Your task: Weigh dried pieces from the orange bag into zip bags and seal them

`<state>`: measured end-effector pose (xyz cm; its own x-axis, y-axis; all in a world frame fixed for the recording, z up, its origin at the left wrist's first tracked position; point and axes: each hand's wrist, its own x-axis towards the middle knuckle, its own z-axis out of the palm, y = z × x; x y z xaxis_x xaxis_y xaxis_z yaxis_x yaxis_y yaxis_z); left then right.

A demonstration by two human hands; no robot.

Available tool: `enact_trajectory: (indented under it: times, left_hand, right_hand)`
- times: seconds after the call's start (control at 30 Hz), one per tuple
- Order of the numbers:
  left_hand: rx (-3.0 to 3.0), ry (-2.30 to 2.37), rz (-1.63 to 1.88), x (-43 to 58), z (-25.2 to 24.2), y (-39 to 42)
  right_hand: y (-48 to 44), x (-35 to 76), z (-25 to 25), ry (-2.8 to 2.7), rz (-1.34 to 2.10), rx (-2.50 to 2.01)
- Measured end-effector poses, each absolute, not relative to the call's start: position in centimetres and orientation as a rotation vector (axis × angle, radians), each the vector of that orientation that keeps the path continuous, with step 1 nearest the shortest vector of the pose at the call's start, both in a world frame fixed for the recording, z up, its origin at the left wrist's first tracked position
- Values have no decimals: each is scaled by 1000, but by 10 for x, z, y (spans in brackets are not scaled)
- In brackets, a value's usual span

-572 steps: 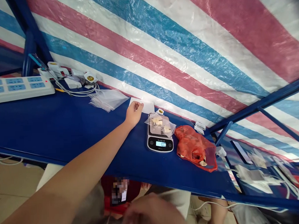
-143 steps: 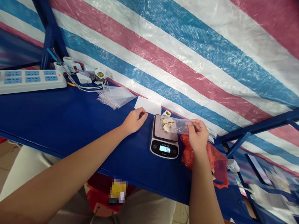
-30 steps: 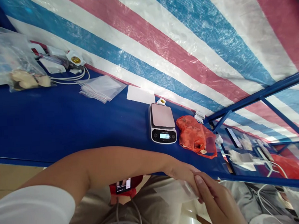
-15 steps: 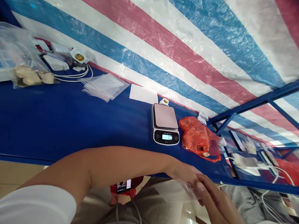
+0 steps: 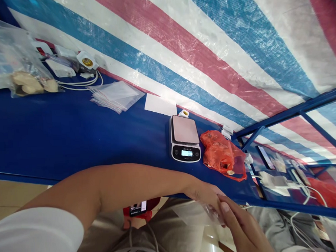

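My left arm stretches across to the right along the table's front edge. Below that edge, my left hand (image 5: 211, 199) is closed on a clear plastic bag (image 5: 192, 214), which hangs over my lap. My right hand (image 5: 240, 221) meets it from the lower right, thumb on top and fingers closed at the bag's gathered end. The fingertips of both hands are largely hidden where they overlap. Above the hands, a kitchen scale (image 5: 185, 134) with a lit display stands on the blue table (image 5: 74, 137). Beside the scale lies a knotted red plastic bag (image 5: 217, 150) with something inside.
Flat zip bags (image 5: 116, 95) and a white card (image 5: 160, 104) lie along the back. At the far left are a clear bag of pale brown pieces (image 5: 28, 83) and a coiled cable (image 5: 84, 84). A phone (image 5: 138, 208) rests below the table. Blue frame bars (image 5: 279, 115) stand at right.
The view has shifted very slightly. Both hands stay together at nearly the same spot, with the clear bag a little more crumpled near the fingers.
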<state>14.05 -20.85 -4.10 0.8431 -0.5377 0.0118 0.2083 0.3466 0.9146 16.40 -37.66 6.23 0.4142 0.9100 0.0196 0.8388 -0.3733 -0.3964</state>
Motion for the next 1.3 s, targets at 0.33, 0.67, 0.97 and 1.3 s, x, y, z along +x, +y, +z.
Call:
enact_trajectory:
  times: [0.33, 0.67, 0.97, 1.3]
  left_hand:
    - [1139, -323, -505, 139, -39, -205]
    - [1142, -315, -500, 139, -40, -206]
    - [1131, -342, -478, 141, -43, -209]
    - [1044, -230, -561, 138, -33, -205]
  right_hand:
    - [-364, 151, 76, -1417, 359, -2338]
    - [-357, 150, 78, -1375, 432, -2312]
    - [-356, 153, 78, -1406, 430, -2339]
    - [-372, 176, 71, -1086, 345, -2328]
